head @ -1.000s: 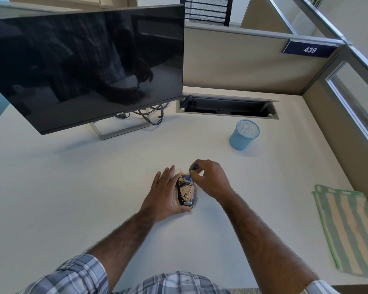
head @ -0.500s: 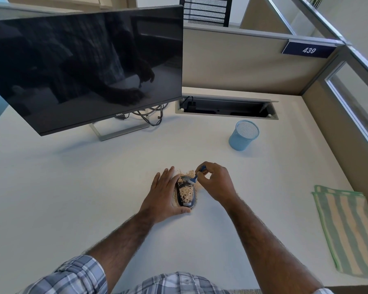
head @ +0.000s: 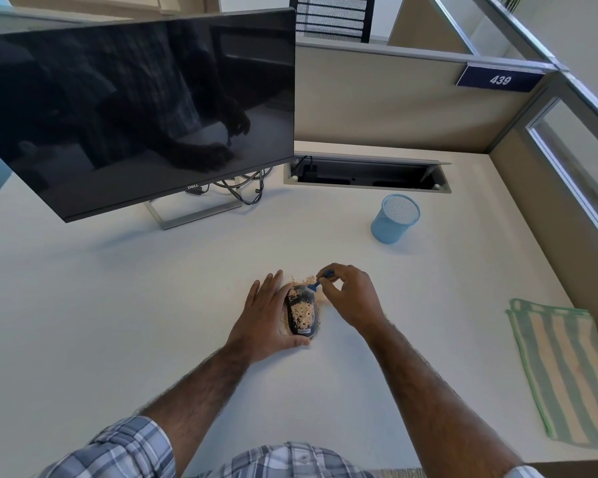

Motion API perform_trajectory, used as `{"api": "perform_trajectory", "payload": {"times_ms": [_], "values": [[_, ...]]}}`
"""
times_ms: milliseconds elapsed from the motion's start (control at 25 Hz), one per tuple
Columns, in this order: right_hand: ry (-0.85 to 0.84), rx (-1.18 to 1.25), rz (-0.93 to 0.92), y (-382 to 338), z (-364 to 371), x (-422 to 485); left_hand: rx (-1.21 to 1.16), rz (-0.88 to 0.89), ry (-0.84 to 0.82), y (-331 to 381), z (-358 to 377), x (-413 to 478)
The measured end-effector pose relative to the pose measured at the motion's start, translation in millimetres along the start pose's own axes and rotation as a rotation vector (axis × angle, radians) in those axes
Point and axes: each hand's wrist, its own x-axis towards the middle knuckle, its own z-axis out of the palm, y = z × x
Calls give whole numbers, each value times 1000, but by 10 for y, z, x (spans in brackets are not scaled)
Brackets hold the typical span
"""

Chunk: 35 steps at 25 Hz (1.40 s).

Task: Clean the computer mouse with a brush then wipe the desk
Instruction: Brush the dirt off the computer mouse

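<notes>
A black computer mouse (head: 301, 313) lies on the white desk (head: 118, 305), its top speckled with tan crumbs. More tan crumbs (head: 302, 280) are piled on the desk at its far end. My left hand (head: 268, 319) lies along the mouse's left side, fingers straight, thumb at its near end. My right hand (head: 347, 296) pinches a small blue brush (head: 320, 281) whose bristles touch the far end of the mouse. A green and beige striped cloth (head: 563, 377) lies at the desk's right edge.
A dark monitor (head: 135, 115) on a metal stand fills the back left, with cables behind it. A blue mesh cup (head: 394, 219) stands back right of the mouse. An open cable tray (head: 366, 174) sits by the partition wall.
My right hand has shifted right and away with the brush, sweeping from the mouse's middle to its far end. More of the far end shows bare black. The left hand stays put.
</notes>
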Motion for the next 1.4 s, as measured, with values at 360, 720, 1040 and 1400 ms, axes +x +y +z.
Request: {"api": "perform_trajectory", "payload": {"times_ms": [360,720,1040,1400], "values": [[-46,-61,-34,-9,49,43,4,-1,0,-17,26,11],[-59,-163,-118,-80,89,66,-1,-2,-1,-31,39,6],[-62,-193,-131,-97,103,81,-19,-4,5,-18,37,10],[74,4,190,-292,250,30,2,-12,5,-19,45,19]]}}
